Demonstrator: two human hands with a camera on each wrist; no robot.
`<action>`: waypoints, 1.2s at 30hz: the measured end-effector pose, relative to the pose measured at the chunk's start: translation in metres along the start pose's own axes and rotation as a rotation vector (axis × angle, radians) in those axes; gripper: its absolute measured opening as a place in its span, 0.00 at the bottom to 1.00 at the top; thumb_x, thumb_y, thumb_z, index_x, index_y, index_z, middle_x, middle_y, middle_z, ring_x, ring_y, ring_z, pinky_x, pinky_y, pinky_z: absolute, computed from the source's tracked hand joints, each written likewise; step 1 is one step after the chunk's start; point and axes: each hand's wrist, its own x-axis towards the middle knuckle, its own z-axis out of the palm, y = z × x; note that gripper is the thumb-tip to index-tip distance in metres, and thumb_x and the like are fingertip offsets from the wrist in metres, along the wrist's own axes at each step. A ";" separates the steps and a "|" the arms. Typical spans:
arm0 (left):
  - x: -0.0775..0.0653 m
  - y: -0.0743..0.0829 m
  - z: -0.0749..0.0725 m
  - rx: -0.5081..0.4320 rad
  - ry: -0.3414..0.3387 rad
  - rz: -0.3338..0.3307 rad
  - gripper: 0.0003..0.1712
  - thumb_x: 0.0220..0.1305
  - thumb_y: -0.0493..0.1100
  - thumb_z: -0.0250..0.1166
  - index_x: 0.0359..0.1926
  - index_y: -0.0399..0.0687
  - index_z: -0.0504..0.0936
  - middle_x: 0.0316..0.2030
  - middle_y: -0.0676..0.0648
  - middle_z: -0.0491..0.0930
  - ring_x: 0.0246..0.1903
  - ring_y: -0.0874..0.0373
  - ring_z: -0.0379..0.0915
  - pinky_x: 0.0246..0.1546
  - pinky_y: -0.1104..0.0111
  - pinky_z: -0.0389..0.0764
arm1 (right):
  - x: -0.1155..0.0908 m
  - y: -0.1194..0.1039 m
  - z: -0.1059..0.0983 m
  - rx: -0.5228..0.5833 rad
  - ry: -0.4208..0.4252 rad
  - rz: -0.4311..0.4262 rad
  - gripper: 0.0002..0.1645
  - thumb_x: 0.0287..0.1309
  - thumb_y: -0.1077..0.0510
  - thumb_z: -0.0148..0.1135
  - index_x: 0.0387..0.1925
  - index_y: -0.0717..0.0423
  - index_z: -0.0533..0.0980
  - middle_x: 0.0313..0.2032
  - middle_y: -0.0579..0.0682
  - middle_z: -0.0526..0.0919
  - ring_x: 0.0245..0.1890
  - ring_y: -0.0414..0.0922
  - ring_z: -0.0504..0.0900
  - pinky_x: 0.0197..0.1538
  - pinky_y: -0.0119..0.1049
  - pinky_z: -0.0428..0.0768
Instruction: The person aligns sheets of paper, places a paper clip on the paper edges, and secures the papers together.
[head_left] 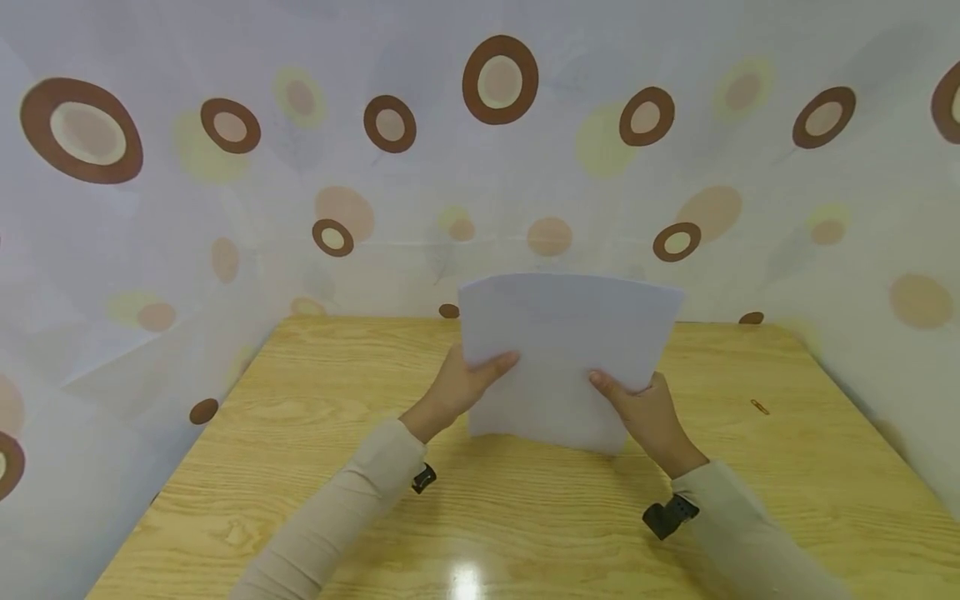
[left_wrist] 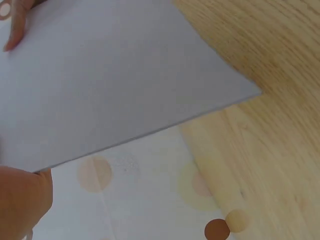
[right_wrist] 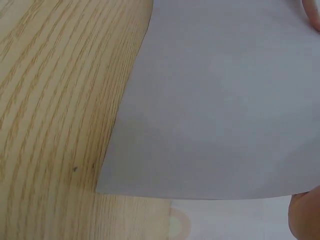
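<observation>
Both hands hold up blank white paper (head_left: 555,333), apparently several sheets together, tilted above the wooden table. My left hand (head_left: 465,385) grips its left edge, thumb across the front and the other fingers hidden behind. On the right edge my right hand (head_left: 641,408) does the same, its thumb pointing inward. The paper bows slightly between them, and its lower edge hangs close over the tabletop. In the left wrist view the paper (left_wrist: 115,75) shows a thin layered edge. The right wrist view has the paper's lower corner (right_wrist: 150,165) over the wood grain.
An orange paper clip (head_left: 760,407) lies on the table (head_left: 337,375) to the right of the paper. A white curtain-like sheet (head_left: 420,192) with brown and pastel circles surrounds the table at the back and both sides. Dark straps circle both wrists.
</observation>
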 end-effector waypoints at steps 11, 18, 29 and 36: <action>0.013 0.038 -0.030 -0.044 -0.104 0.077 0.19 0.71 0.50 0.56 0.51 0.40 0.76 0.46 0.40 0.83 0.45 0.50 0.81 0.48 0.57 0.80 | 0.003 -0.001 0.001 0.017 0.004 -0.011 0.24 0.64 0.52 0.61 0.50 0.66 0.68 0.47 0.60 0.79 0.40 0.35 0.82 0.42 0.35 0.81; 0.014 0.062 -0.040 -0.040 -0.030 0.218 0.17 0.73 0.43 0.52 0.40 0.31 0.80 0.30 0.47 0.83 0.32 0.58 0.80 0.38 0.66 0.79 | 0.001 -0.003 0.001 0.022 0.000 0.030 0.27 0.63 0.49 0.61 0.53 0.65 0.67 0.50 0.63 0.78 0.41 0.37 0.82 0.43 0.38 0.81; 0.009 0.071 -0.040 -0.065 0.019 0.248 0.20 0.75 0.42 0.49 0.26 0.35 0.71 0.17 0.52 0.66 0.20 0.62 0.63 0.25 0.72 0.67 | 0.001 -0.004 0.001 0.022 0.012 0.033 0.26 0.63 0.49 0.61 0.51 0.65 0.67 0.49 0.62 0.79 0.40 0.37 0.82 0.42 0.38 0.81; 0.008 0.059 -0.033 -0.108 -0.093 0.216 0.13 0.71 0.39 0.55 0.44 0.32 0.79 0.39 0.41 0.85 0.38 0.52 0.83 0.42 0.59 0.82 | 0.001 -0.002 0.002 0.037 0.012 0.026 0.25 0.63 0.50 0.62 0.51 0.65 0.67 0.49 0.62 0.79 0.40 0.37 0.82 0.42 0.38 0.81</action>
